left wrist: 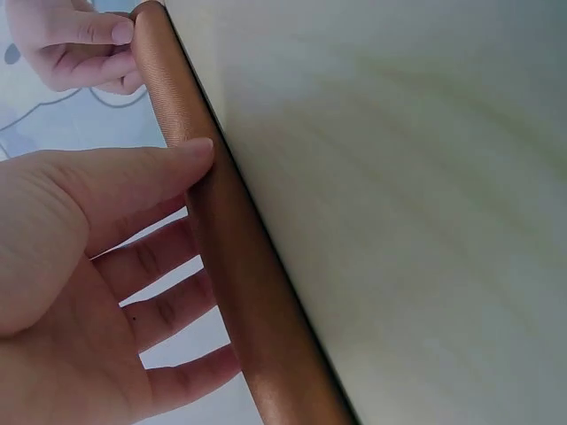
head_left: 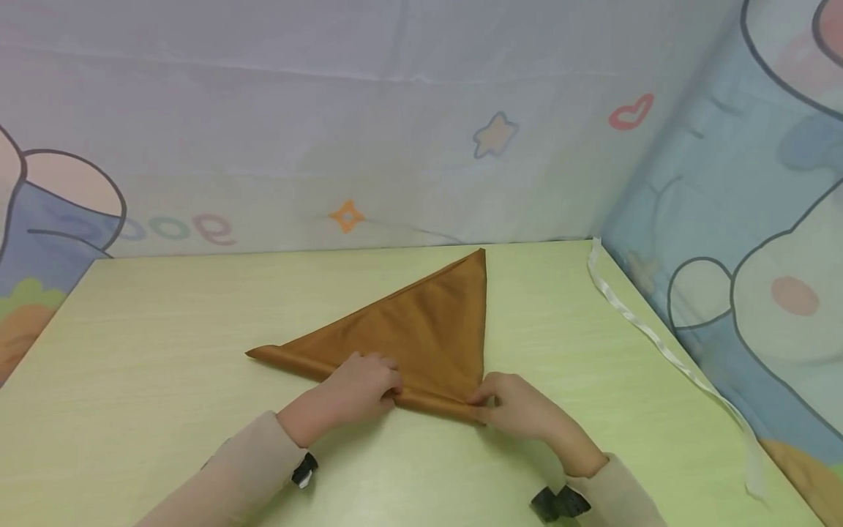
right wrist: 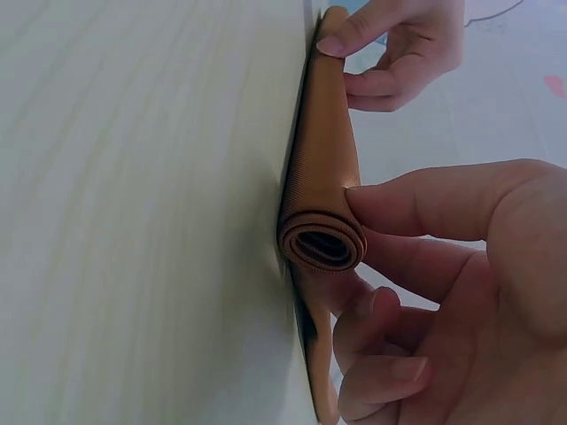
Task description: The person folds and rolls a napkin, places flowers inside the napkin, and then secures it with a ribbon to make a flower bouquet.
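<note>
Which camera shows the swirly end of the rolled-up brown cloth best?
The right wrist view: the swirly end faces the camera, showing its layers. In the head view, the right hand is on that end of the brown cloth, and no swirl shows. The left wrist view shows the roll's side, not the swirl.

- Two hands (head_left: 364,384) (head_left: 520,406), at seven and five o'clock
- One cloth (head_left: 428,322)
- One ribbon (head_left: 661,347), at four o'clock
- Two sleeves (head_left: 244,468) (head_left: 622,494)
- One table (head_left: 165,315)
- One printed heart (head_left: 615,118), at two o'clock
</note>
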`<state>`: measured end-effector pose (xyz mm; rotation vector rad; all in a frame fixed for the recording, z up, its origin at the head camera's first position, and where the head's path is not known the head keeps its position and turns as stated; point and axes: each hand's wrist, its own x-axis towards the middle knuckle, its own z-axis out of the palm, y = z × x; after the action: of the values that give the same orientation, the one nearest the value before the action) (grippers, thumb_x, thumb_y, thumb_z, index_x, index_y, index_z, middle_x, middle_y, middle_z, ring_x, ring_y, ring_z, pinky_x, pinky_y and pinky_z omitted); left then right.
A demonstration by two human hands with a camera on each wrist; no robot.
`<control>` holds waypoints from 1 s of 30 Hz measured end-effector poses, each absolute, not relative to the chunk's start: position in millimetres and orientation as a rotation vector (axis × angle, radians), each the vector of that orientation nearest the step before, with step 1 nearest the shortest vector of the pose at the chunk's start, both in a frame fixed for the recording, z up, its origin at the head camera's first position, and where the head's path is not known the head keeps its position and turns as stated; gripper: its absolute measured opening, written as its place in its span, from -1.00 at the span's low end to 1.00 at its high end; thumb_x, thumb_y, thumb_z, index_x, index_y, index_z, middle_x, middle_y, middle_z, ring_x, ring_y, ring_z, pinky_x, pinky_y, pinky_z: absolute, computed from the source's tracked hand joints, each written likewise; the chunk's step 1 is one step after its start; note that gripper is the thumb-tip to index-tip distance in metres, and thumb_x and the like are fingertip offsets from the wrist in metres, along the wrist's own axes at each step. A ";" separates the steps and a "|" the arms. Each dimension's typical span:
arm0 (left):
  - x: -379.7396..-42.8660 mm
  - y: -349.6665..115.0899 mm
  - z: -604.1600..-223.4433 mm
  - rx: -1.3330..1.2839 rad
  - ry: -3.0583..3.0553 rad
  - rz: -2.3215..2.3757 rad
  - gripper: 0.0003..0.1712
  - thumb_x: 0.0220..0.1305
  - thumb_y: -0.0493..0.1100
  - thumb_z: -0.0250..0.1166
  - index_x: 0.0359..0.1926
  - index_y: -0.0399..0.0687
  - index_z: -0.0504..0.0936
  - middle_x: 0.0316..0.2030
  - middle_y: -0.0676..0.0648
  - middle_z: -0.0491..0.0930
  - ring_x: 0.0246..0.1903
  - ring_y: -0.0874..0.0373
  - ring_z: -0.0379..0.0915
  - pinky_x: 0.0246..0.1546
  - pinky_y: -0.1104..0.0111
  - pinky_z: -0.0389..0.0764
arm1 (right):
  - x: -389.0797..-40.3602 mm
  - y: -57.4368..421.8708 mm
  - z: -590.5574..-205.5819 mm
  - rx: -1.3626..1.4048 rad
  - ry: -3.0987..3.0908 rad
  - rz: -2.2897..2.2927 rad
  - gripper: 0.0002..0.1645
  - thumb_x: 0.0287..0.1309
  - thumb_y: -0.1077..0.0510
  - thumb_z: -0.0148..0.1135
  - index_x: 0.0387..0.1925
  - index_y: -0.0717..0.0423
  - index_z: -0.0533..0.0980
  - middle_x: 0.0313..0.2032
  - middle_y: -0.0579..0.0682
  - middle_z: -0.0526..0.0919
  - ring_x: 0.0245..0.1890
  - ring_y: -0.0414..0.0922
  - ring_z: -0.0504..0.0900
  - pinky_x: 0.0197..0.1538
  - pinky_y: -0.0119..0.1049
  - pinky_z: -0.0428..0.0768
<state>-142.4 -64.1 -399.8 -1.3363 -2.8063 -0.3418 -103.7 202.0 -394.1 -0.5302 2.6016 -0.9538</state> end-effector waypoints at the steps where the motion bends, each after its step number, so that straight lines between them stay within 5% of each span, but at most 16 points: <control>1: -142.6 -63.7 -399.8 -1.332 -2.814 -0.338 -0.88 0.05 -0.33 0.36 -0.37 -0.02 0.72 -0.39 0.07 0.58 -0.30 0.08 0.50 -0.29 0.09 0.47 | -104.0 202.2 -394.6 -0.543 2.608 -0.956 -0.74 0.18 0.15 0.28 -0.18 0.26 0.66 -0.25 -0.01 0.62 -0.28 -0.18 0.50 -0.27 -0.34 0.49; 11: -148.4 -60.9 -396.8 -1.345 -2.859 -0.343 -0.92 0.13 -0.28 0.35 -0.35 -0.04 0.73 -0.37 0.06 0.54 -0.25 0.07 0.44 -0.25 0.10 0.43 | -103.9 200.0 -393.7 -0.615 2.719 -0.953 -0.96 0.07 0.27 0.32 -0.37 0.15 0.62 -0.41 -0.13 0.59 -0.41 -0.27 0.48 -0.34 -0.39 0.48; 19: -156.3 -56.7 -399.3 -1.317 -2.902 -0.316 -0.89 0.20 -0.29 0.29 -0.45 -0.02 0.65 -0.40 0.05 0.58 -0.30 0.07 0.45 -0.29 0.13 0.42 | -104.9 195.0 -399.2 -0.630 2.850 -0.773 -0.85 -0.08 0.23 0.43 -0.38 0.12 0.63 -0.40 -0.14 0.60 -0.36 -0.19 0.56 -0.25 -0.31 0.52; 26: -158.6 -52.1 -398.6 -1.306 -2.909 -0.373 -0.86 0.19 -0.32 0.30 -0.24 -0.04 0.58 -0.33 0.01 0.66 -0.24 0.02 0.58 -0.27 0.11 0.51 | -110.7 198.0 -399.8 -0.648 2.841 -0.745 -0.89 -0.02 0.21 0.39 -0.37 0.12 0.66 -0.41 -0.15 0.63 -0.39 -0.23 0.53 -0.28 -0.34 0.50; 30: -157.6 -53.0 -398.7 -1.302 -2.884 -0.344 -0.90 0.18 -0.32 0.27 -0.29 -0.04 0.61 -0.32 0.02 0.62 -0.24 0.03 0.51 -0.27 0.12 0.50 | -114.8 200.7 -399.7 -0.668 2.782 -0.805 -0.89 0.05 0.19 0.36 -0.34 0.13 0.67 -0.40 -0.14 0.65 -0.40 -0.26 0.52 -0.30 -0.38 0.50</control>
<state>-157.6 -53.0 -398.7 -1.3023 -2.8841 -0.3436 -114.8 200.7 -399.7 -0.6679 2.7820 -0.8046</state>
